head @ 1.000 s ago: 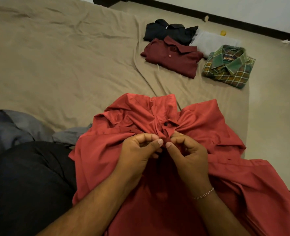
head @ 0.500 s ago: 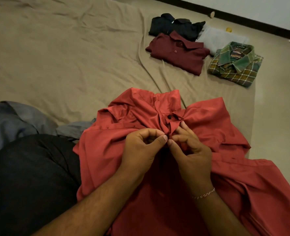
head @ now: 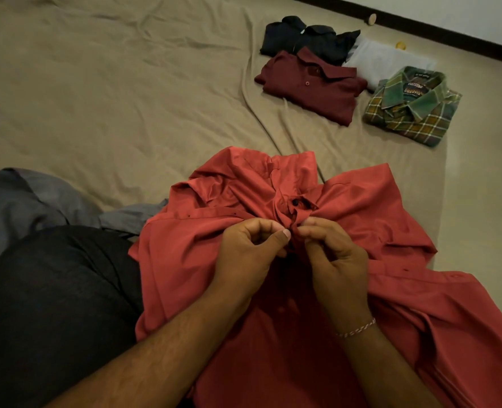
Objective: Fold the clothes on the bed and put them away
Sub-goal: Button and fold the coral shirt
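Beyond the red shirt (head: 347, 219) both hands' grip pinches, folded shirts (head: 311, 83) lie.

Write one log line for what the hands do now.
left hand: pinches red shirt placket | right hand: pinches same | folded: maroon shirt, plaid shirt

Collar label (head: 414, 90) inside neck of folded green plaid shirt (head: 412, 113): printed lettering present, orange on dark ground, too small and blurred to read. No other text legible.
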Available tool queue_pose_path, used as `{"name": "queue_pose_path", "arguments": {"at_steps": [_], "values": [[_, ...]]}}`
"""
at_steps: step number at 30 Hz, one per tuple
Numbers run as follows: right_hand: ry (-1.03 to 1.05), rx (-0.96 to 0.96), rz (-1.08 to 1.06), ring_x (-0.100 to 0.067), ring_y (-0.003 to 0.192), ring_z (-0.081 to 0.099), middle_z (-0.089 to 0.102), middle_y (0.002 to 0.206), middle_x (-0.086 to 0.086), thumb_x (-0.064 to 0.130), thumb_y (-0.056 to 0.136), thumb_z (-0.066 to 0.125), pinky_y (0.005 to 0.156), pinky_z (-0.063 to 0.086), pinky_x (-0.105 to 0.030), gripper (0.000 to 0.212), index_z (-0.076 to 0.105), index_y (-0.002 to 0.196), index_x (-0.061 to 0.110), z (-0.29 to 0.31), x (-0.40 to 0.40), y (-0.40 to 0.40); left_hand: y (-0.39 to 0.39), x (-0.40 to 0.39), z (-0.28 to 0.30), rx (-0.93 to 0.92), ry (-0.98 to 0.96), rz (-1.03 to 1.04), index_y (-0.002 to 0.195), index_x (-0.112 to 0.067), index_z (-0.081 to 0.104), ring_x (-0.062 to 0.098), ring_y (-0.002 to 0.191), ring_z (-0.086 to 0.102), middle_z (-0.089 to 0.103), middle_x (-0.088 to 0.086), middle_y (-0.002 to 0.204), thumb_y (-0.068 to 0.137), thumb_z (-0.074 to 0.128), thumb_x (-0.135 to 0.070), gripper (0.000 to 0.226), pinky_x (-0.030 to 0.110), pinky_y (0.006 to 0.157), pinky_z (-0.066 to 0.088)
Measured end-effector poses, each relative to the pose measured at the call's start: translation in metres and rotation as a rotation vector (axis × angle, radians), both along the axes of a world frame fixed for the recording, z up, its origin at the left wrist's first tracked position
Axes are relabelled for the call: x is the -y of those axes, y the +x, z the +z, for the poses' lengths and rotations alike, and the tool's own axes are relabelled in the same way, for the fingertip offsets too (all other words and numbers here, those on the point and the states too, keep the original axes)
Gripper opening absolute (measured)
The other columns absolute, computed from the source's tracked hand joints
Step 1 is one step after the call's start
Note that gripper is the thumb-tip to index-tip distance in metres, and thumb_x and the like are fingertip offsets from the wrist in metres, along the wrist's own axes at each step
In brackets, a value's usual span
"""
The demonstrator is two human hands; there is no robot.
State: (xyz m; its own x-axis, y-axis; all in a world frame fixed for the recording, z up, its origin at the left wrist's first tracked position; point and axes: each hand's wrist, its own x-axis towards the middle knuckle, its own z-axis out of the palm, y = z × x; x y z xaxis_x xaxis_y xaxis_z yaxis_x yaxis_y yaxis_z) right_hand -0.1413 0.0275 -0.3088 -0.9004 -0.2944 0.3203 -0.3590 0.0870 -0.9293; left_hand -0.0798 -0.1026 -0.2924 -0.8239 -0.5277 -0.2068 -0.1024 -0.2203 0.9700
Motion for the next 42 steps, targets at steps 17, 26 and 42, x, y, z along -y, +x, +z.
{"name": "queue_pose_path", "arguments": {"at_steps": [17, 26, 42], "values": [[0.006, 0.198, 0.159, -0.009, 0.086, 0.072, 0.079, 0.094, 0.004, -0.005, 0.089, 0.073, 0.079, 0.056, -0.022, 0.025, 0.077, 0.098, 0.018, -0.003, -0.007, -0.01, -0.001, -0.001, -0.004, 0.052, -0.018, -0.014, 0.082, -0.01, 0.073, 0.011, 0.052, 0.062, 0.071, 0.001, 0.066, 0.093, 0.071, -0.002, 0.014, 0.016, 0.051, 0.045], [0.194, 0.016, 0.079, -0.012, 0.079, 0.072, 0.077, 0.097, 0.006, 0.003, 0.088, 0.078, 0.072, 0.057, -0.027, 0.022, 0.078, 0.104, 0.017, -0.007, -0.007, -0.007, -0.001, -0.001, -0.003, 0.05, -0.008, 0.005, 0.08, -0.011, 0.074, 0.009, 0.05, 0.06, 0.07, 0.004, 0.064, 0.094, 0.07, -0.001, 0.018, 0.018, 0.051, 0.045], [0.205, -0.084, -0.085, -0.01, 0.081, 0.07, 0.072, 0.09, 0.008, 0.007, 0.083, 0.084, 0.073, 0.057, -0.029, 0.02, 0.074, 0.093, 0.021, -0.007, 0.002, 0.001, 0.0, -0.005, -0.011, 0.041, -0.15, -0.022, 0.094, -0.023, 0.076, 0.015, 0.058, 0.068, 0.074, 0.011, 0.069, 0.1, 0.066, -0.007, 0.02, 0.03, 0.061, 0.057]]}}
